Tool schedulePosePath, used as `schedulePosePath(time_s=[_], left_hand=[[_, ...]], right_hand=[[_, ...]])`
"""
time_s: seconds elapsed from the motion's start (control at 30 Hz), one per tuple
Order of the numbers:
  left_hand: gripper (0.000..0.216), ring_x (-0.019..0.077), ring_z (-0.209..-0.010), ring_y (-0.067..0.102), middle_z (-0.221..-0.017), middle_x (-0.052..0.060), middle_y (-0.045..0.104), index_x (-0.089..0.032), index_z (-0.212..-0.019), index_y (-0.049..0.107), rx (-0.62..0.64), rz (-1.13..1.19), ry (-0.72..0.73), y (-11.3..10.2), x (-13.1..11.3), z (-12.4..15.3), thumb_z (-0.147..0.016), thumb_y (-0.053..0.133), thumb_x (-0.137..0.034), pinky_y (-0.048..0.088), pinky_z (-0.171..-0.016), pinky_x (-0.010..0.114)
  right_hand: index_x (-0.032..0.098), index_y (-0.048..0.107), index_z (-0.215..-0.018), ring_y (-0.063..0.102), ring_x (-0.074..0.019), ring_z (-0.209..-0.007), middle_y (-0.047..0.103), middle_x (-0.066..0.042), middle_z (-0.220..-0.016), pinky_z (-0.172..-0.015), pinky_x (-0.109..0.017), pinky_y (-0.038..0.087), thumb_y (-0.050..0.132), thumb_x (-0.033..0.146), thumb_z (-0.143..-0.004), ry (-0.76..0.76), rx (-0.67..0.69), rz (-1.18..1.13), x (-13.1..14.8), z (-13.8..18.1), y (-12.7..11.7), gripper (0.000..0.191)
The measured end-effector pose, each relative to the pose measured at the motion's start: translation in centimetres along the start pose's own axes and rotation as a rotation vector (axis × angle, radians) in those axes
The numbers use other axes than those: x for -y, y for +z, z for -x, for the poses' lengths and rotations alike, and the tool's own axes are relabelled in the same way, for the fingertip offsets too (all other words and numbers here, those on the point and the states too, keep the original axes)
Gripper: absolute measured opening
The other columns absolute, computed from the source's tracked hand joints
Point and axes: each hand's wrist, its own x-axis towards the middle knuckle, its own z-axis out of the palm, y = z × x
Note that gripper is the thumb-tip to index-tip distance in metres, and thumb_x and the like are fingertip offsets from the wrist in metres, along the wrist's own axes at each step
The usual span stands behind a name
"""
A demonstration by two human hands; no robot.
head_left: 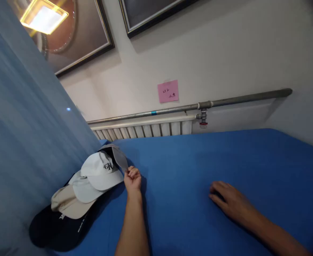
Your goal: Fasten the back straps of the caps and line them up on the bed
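Observation:
My left hand (133, 177) pinches the brim of a grey cap (120, 158) at the far end of a row of overlapping caps. Beside it lies a white cap (100, 170) with dark "CK" letters on its front. Under that one show a pale cap (85, 190) and a beige cap (69, 202). Nearest to me is a dark navy or black cap (56, 229) with small white lettering. My right hand (227, 199) is over the blue cover on the right, holding nothing, its thumb apart from its curled fingers; it is slightly blurred.
A blue cover (188, 170) spreads over the surface. On the left hangs a light blue curtain (30, 124), close to the caps. Behind are a white radiator (145, 129), a metal pipe with a valve (203, 115), a pink note (168, 91) and framed pictures (84, 35) on the wall.

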Motion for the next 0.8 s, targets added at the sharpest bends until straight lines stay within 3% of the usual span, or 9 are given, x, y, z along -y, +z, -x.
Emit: schedulePosePath(time_s=[0.1, 0.23, 0.3, 0.4, 0.43, 0.6, 0.7, 0.8], left_hand=[[0.030, 0.0022, -0.037, 0.026, -0.054, -0.009, 0.029, -0.018, -0.063, 0.035, 0.061, -0.133, -0.131, 0.9, 1.5, 1.0, -0.088, 0.052, -0.018, 0.025, -0.036, 0.012], [0.025, 0.0042, -0.034, 0.032, -0.049, -0.007, 0.039, -0.017, -0.065, 0.046, 0.186, -0.346, -0.375, 2.6, 5.3, 3.5, -0.081, 0.063, -0.024, 0.029, -0.033, 0.015], [0.026, 0.0062, -0.032, 0.035, -0.044, -0.006, 0.042, -0.016, -0.064, 0.049, 0.257, -0.440, -0.478, 3.3, 7.1, 5.2, -0.078, 0.069, -0.027, 0.032, -0.032, 0.017], [0.027, 0.0086, -0.032, 0.041, -0.041, -0.005, 0.046, -0.015, -0.063, 0.054, 0.370, -0.546, -0.617, 3.8, 8.4, 7.0, -0.074, 0.073, -0.029, 0.036, -0.032, 0.019], [0.026, 0.0084, -0.032, 0.041, -0.041, -0.004, 0.047, -0.014, -0.063, 0.055, 0.399, -0.572, -0.655, 3.8, 8.5, 7.4, -0.074, 0.073, -0.030, 0.037, -0.032, 0.019], [0.033, 0.0066, -0.033, 0.039, -0.039, -0.005, 0.044, -0.015, -0.061, 0.055, 0.582, -0.802, -0.795, 3.6, 7.4, 7.5, -0.073, 0.073, -0.040, 0.035, -0.033, 0.017], [0.035, 0.0069, -0.032, 0.039, -0.037, -0.005, 0.043, -0.016, -0.060, 0.054, 0.611, -0.860, -0.810, 3.2, 6.4, 7.3, -0.074, 0.072, -0.042, 0.035, -0.034, 0.018], [0.030, 0.0082, -0.030, 0.041, -0.037, -0.005, 0.045, -0.014, -0.064, 0.060, 0.568, -0.870, -0.845, 2.7, 5.5, 7.0, -0.070, 0.075, -0.040, 0.034, -0.033, 0.019]], right_hand=[[0.021, 0.058, -0.073, 0.059, -0.0217, -0.080, 0.063, -0.007, -0.082, -0.078, -0.038, 0.047, 0.048, 0.033, -0.080, 0.007, -0.015, -0.049, 0.1, 0.0, 0.1, 0.017], [0.021, 0.059, -0.074, 0.059, -0.0189, -0.077, 0.063, -0.005, -0.083, -0.074, -0.034, 0.048, 0.054, 0.031, -0.077, 0.116, -0.076, -0.268, 0.5, 0.1, -0.1, 0.011], [0.022, 0.060, -0.083, 0.058, -0.0166, -0.071, 0.063, -0.004, -0.082, -0.065, -0.030, 0.048, 0.058, 0.030, -0.074, 0.277, -0.123, -0.519, 0.6, 0.0, -0.3, 0.013], [0.023, 0.060, -0.096, 0.059, -0.0159, -0.071, 0.065, -0.004, -0.093, -0.052, -0.025, 0.043, 0.063, 0.021, -0.065, 0.451, -0.284, -1.084, -0.1, -0.1, -0.9, 0.031], [0.023, 0.060, -0.095, 0.060, -0.0166, -0.072, 0.066, -0.004, -0.091, -0.052, -0.025, 0.044, 0.063, 0.016, -0.062, 0.473, -0.348, -1.249, -0.6, -0.2, -1.1, 0.034], [0.023, 0.058, -0.084, 0.057, -0.0143, -0.062, 0.063, 0.001, -0.069, -0.059, -0.026, 0.046, 0.060, 0.025, -0.068, 0.521, -0.520, -1.424, -3.5, -0.3, -2.1, 0.016], [0.022, 0.056, -0.080, 0.059, -0.0161, -0.064, 0.063, -0.001, -0.069, -0.064, -0.029, 0.048, 0.056, 0.035, -0.073, 0.523, -0.522, -1.517, -4.9, -0.2, -3.0, 0.015], [0.022, 0.057, -0.084, 0.063, -0.0187, -0.073, 0.067, -0.004, -0.080, -0.071, -0.033, 0.050, 0.050, 0.050, -0.079, 0.490, -0.474, -1.590, -5.5, 0.1, -4.2, 0.029]])
